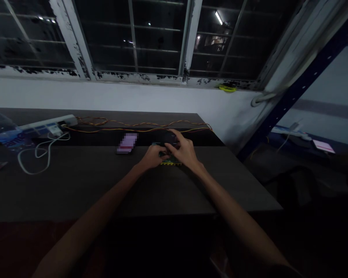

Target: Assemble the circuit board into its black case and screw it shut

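A small green circuit board with a yellow-and-black strip along its near edge lies on the dark desk, partly covered by my hands. My left hand is at its left side, fingers curled in and pinching around that edge. From the right, my right hand reaches over it with the thumb bent inward and the index finger stretched toward the back. A dark flat part shows just behind the board, between the hands; its kind is too dim to make out. The fingertips meet near the board's middle and hide what lies under them.
Left of my hands lies a phone with a lit screen. A power strip with a white cable and a plastic bottle stand farther left. Twisted wires run along the back. The desk ends at right.
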{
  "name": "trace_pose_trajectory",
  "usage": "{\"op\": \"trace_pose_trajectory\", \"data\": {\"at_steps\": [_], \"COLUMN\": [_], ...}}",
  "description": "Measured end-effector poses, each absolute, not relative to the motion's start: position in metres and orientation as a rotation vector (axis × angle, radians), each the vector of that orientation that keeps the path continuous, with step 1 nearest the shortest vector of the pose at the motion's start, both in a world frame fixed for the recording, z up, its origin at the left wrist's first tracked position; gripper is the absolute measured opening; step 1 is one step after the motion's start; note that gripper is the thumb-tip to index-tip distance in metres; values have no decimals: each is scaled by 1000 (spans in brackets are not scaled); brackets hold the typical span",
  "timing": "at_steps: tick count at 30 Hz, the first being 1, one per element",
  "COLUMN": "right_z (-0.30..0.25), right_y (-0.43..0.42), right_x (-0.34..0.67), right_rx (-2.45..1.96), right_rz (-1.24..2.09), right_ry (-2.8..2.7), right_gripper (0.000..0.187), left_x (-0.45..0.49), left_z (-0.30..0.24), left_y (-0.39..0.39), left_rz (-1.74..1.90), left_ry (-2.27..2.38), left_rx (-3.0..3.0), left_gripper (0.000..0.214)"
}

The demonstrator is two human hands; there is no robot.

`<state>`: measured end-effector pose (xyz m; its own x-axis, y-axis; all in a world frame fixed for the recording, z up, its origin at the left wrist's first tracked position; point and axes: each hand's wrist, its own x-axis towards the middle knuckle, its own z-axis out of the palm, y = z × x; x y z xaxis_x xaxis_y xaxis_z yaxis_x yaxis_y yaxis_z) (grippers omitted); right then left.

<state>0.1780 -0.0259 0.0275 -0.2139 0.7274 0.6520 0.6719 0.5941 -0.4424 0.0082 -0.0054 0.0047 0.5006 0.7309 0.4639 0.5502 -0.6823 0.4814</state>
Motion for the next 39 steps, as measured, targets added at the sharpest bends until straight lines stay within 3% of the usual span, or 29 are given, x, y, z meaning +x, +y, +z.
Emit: {"op": "trace_pose_trajectory", "data": {"at_steps": [14, 39], "right_z": [32, 32], "right_y": [-31, -31], "right_x": [177, 180], "right_rx": [-1042, -1078], "right_rz": [100, 78], "right_ry": [-1985, -2067], "right_gripper": [57, 63], "left_x": [11, 8], "left_z": [-2, 5], "left_y": [-4, -6], "left_rz": [995, 909], "left_ry": [1223, 1075], "left_rx": [2404, 2480], "left_gripper": [10, 15]}}
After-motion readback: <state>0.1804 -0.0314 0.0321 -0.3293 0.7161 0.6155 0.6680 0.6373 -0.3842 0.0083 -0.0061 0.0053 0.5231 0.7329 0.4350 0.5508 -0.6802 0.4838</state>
